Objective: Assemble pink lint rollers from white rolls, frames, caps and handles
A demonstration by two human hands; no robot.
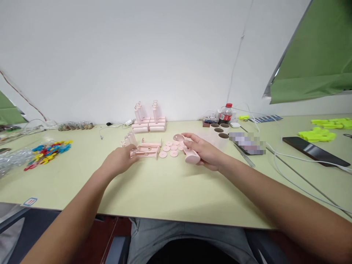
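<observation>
Our right hand [205, 151] grips a pink roller [191, 156] in loosely curled fingers just above the table [170, 190]. Our left hand [119, 160] closes on the pink handles [147, 149]. Pink discs [170, 148] lie between them, with cardboard tubes [220, 134] and a cola bottle [226, 113] behind.

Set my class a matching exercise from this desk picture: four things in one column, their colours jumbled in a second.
Column one:
1. bottle cap
2. phone
3. clips
4. discs

Column two:
A. pink
B. red
C. black
D. mixed colours

Pairs: 1-B, 2-C, 3-D, 4-A
</observation>
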